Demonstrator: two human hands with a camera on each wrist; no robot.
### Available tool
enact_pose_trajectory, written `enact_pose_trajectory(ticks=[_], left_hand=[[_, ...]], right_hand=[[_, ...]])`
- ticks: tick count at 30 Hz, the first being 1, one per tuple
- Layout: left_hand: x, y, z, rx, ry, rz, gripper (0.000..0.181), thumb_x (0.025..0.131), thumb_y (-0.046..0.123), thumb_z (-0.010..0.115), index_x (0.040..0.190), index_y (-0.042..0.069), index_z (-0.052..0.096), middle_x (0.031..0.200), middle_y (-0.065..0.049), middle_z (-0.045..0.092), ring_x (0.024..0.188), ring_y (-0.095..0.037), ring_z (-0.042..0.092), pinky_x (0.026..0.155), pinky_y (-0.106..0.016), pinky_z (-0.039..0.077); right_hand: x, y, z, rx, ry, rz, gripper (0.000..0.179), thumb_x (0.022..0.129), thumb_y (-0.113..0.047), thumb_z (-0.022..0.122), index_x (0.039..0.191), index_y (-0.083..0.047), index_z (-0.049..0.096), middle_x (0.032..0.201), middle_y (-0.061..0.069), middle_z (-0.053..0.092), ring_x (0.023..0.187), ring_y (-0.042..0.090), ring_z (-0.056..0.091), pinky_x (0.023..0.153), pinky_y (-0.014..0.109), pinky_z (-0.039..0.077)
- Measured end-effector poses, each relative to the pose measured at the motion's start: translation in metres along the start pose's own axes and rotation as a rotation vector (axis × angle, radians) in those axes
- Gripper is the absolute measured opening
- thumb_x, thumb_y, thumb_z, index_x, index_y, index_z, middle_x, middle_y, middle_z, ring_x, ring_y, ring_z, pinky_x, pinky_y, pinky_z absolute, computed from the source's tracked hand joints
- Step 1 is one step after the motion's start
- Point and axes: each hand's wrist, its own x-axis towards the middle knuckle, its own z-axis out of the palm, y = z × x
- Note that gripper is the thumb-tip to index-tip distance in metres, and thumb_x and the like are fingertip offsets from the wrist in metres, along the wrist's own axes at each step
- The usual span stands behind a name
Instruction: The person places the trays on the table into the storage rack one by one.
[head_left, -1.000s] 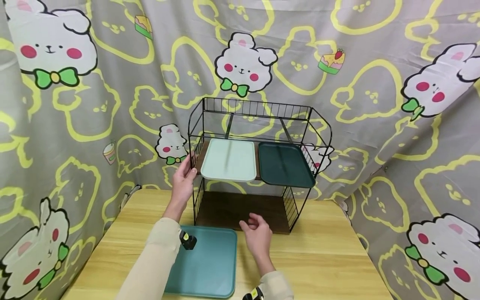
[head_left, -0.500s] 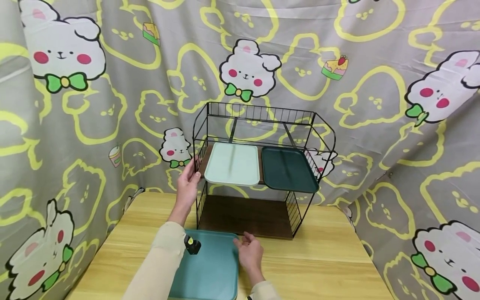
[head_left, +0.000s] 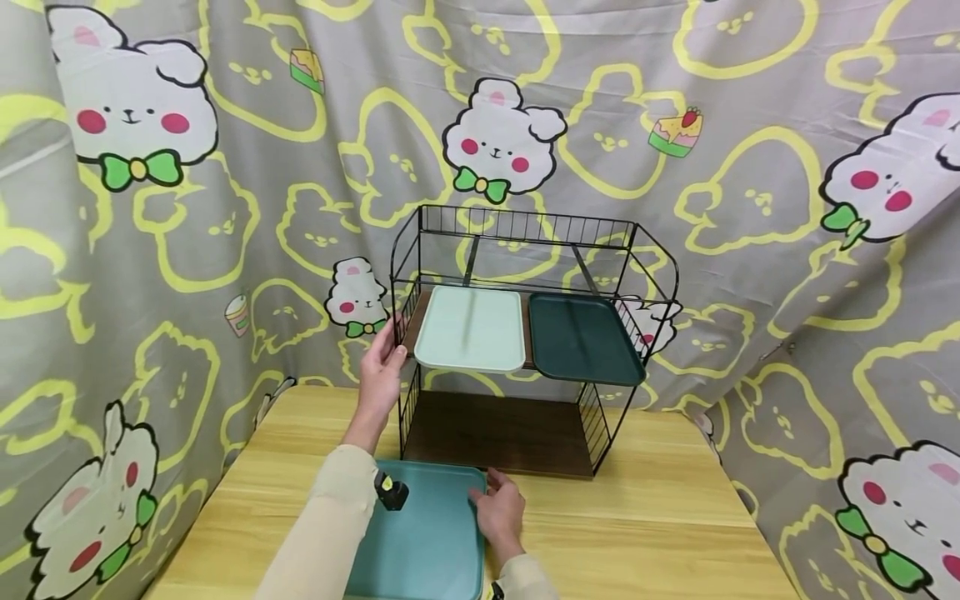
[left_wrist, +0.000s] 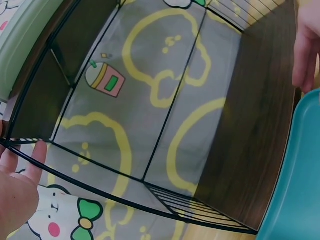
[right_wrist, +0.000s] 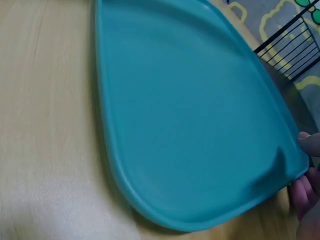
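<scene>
A two-tier black wire rack with brown wooden shelves (head_left: 495,437) stands on the table. My left hand (head_left: 380,373) grips the rack's left side at the upper shelf; in the left wrist view its fingers (left_wrist: 36,162) reach round the wire. A large teal tray (head_left: 427,537) lies in front of the rack, its far edge close to the lower shelf. My right hand (head_left: 501,512) pinches the tray's far right corner. In the right wrist view the thumb (right_wrist: 309,142) lies over the rim, with fingers below it.
On the upper shelf a mint-green tray (head_left: 471,329) and a dark green tray (head_left: 587,337) sit side by side, both jutting past the front edge. A patterned curtain (head_left: 300,208) hangs behind and beside the wooden table (head_left: 637,533).
My right hand has moved left and down from beside the tray onto its far right corner and taken hold there. The left hand keeps its grip on the rack. The head view has shifted slightly.
</scene>
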Motion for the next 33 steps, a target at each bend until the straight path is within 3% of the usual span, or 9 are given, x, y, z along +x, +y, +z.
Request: enact_pose_trajectory(ticks=[5, 10, 16, 20, 27, 33], left_hand=[[0.001, 0.0, 0.002, 0.001, 0.001, 0.004, 0.057, 0.113, 0.005, 0.044, 0.167, 0.02, 0.036, 0.173, -0.004, 0.038, 0.16, -0.023, 0.036, 0.129, -0.042, 0.038], [-0.001, 0.001, 0.003, 0.0, -0.011, 0.001, 0.056, 0.113, 0.005, 0.043, 0.166, 0.022, 0.037, 0.172, -0.005, 0.039, 0.159, -0.024, 0.038, 0.126, -0.045, 0.042], [-0.001, 0.001, 0.001, -0.004, -0.002, -0.005, 0.056, 0.113, 0.006, 0.044, 0.166, 0.021, 0.037, 0.172, -0.004, 0.039, 0.159, -0.024, 0.038, 0.127, -0.045, 0.042], [0.0, 0.002, 0.0, -0.005, 0.003, -0.007, 0.056, 0.113, 0.006, 0.044, 0.166, 0.02, 0.036, 0.172, -0.004, 0.039, 0.159, -0.023, 0.039, 0.127, -0.046, 0.042], [0.001, 0.002, 0.001, 0.01, 0.007, -0.023, 0.056, 0.113, 0.007, 0.044, 0.167, 0.022, 0.035, 0.172, -0.001, 0.039, 0.158, -0.02, 0.039, 0.125, -0.043, 0.043], [0.002, 0.0, 0.002, -0.001, 0.012, -0.023, 0.057, 0.113, 0.006, 0.043, 0.168, 0.022, 0.034, 0.174, -0.002, 0.036, 0.16, -0.019, 0.036, 0.127, -0.042, 0.042]], right_hand=[[0.003, 0.009, 0.001, -0.054, 0.028, -0.033, 0.04, 0.081, 0.005, 0.08, 0.121, -0.002, 0.077, 0.106, 0.008, 0.079, 0.094, 0.02, 0.07, 0.081, 0.037, 0.061], [0.004, 0.017, -0.007, -0.1, 0.054, -0.063, 0.039, 0.082, 0.008, 0.076, 0.119, -0.005, 0.079, 0.097, 0.005, 0.078, 0.088, 0.015, 0.067, 0.074, 0.031, 0.059], [0.011, 0.028, -0.031, -0.149, 0.136, -0.066, 0.037, 0.081, 0.006, 0.081, 0.117, -0.003, 0.08, 0.095, 0.008, 0.079, 0.086, 0.019, 0.07, 0.077, 0.039, 0.063], [0.014, 0.037, -0.05, -0.147, 0.163, -0.027, 0.036, 0.084, -0.001, 0.084, 0.119, 0.0, 0.078, 0.1, 0.012, 0.08, 0.089, 0.021, 0.072, 0.079, 0.041, 0.064], [0.004, 0.042, -0.079, -0.121, 0.15, 0.021, 0.039, 0.08, -0.008, 0.09, 0.115, 0.003, 0.079, 0.093, 0.009, 0.078, 0.087, 0.018, 0.069, 0.077, 0.034, 0.06], [-0.008, 0.046, -0.082, -0.125, 0.116, 0.016, 0.039, 0.076, -0.007, 0.093, 0.112, 0.003, 0.08, 0.096, 0.008, 0.075, 0.088, 0.017, 0.067, 0.071, 0.023, 0.056]])
